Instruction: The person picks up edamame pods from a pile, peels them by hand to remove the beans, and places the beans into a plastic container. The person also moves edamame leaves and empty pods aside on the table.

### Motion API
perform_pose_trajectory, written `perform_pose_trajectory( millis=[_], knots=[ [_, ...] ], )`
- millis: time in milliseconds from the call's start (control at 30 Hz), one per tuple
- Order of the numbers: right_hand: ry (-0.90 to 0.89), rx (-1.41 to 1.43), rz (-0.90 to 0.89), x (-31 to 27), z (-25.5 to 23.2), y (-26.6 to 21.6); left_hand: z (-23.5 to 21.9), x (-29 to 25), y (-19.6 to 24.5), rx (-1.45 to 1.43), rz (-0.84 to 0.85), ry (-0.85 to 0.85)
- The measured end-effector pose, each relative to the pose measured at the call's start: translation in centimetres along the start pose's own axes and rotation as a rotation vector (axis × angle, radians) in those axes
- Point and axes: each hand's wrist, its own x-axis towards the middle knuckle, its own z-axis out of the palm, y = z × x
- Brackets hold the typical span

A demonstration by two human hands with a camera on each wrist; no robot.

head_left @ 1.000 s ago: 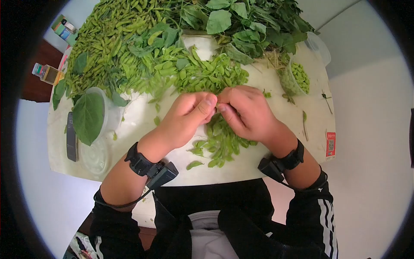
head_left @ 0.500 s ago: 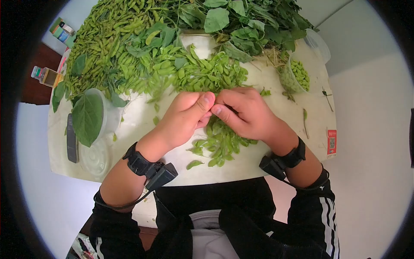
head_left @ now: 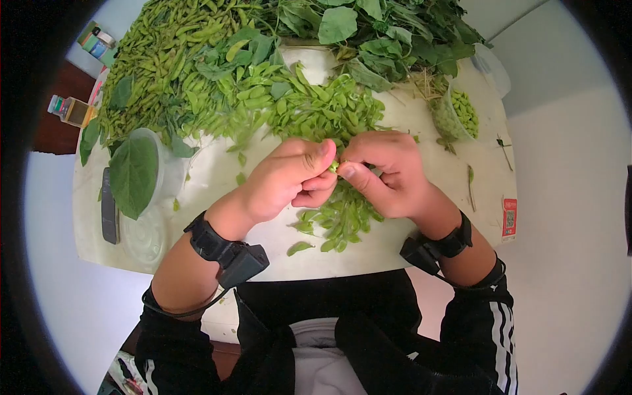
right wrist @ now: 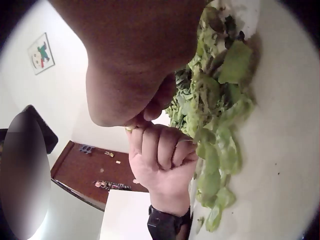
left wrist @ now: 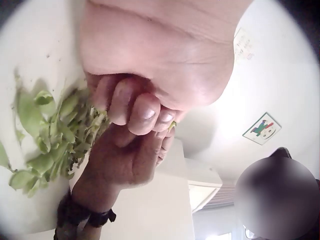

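Over the middle of the table, my left hand and right hand meet fingertip to fingertip. Between them a small green soybean pod shows, pinched by the thumb and finger of each hand. Most of the pod is hidden by the fingers; in the left wrist view only a yellow-green tip sticks out. The left hand's other fingers are curled into the palm. Under the hands lies a loose pile of pale, flattened pods, with a larger heap of pods just beyond.
Whole soybean pods are heaped at the back left, leafy stalks at the back right. A clear tub of shelled beans stands on the right. At the left are a clear bowl under a big leaf, a phone and a lid.
The hands were pressed close together; now the right hand has drawn slightly rightward, its thumb apart from the left thumb. A bit of green pod has come into sight between the fingertips.
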Motion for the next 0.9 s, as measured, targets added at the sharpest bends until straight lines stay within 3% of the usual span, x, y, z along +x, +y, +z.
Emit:
perform_pose_trajectory(
  millis=[533,600,733,900],
  knots=[
    [0.142,-0.394,-0.227,-0.1,-0.2,0.1,-0.3,0.2,0.3,-0.015,-0.033,-0.074],
    [0.343,-0.342,0.009,0.0,-0.4,0.0,-0.6,0.0,0.2,-0.036,-0.008,-0.044],
    [0.255,-0.145,0.104,-0.4,-0.4,0.8,-0.8,0.1,-0.3,-0.06,0.059,-0.011],
    [0.107,-0.257,0.231,-0.1,-1.4,1.7,-0.3,0.2,-0.1,-0.054,0.045,0.049]
  ],
)
